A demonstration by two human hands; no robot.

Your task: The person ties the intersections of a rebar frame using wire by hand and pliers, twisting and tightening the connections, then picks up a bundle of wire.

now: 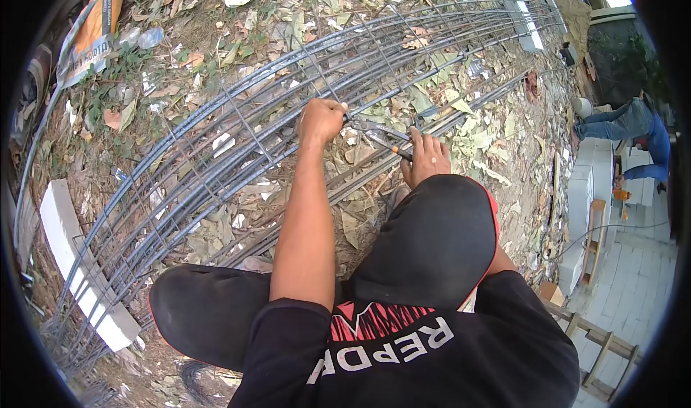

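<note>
My left hand (322, 122) is closed in a fist against the near side of a long rebar cage (252, 138). What its fingers hold is hidden. My right hand (430, 156) grips the handles of a pair of pincers (381, 129), which have dark grips with an orange band. The jaws point left and reach close to my left fist, beside the near bar. Thin crossing ties run along the cage's long bars. Between my hands and my bent knees, several loose steel rods (360, 174) lie on the leafy ground.
White blocks prop up the cage, one near left (83, 264) and one far right (520, 16). An orange-and-white sack (97, 26) lies upper left. At right are a person in blue (633, 124), pale concrete blocks (583, 214) and a wooden ladder-like frame (601, 350).
</note>
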